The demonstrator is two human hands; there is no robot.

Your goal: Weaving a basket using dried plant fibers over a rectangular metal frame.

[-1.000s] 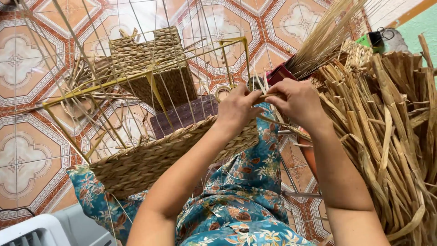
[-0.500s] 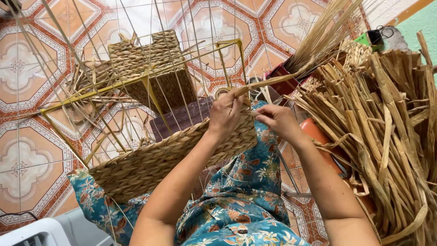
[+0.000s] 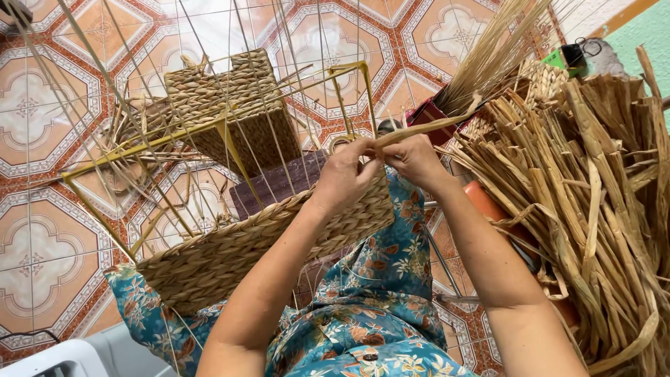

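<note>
A half-woven straw basket (image 3: 237, 255) lies on its side across my lap, built on a yellow wire frame (image 3: 209, 132) with thin upright wires. My left hand (image 3: 347, 174) presses on the basket's upper woven edge and pinches a dried flat straw strand (image 3: 426, 128). My right hand (image 3: 413, 159) grips the same strand just beside it, fingers closed. The strand runs up and right toward the pile of dried straw (image 3: 593, 202).
A finished small woven basket (image 3: 234, 105) stands on the patterned tile floor (image 3: 42, 126) behind the frame. A bundle of thin pale stalks (image 3: 488, 56) rises from a red container at upper right. A white plastic object (image 3: 49, 359) sits at lower left.
My hands parted and then came together again at the basket's upper edge. A straw strand is now held between both hands, stretching to the right.
</note>
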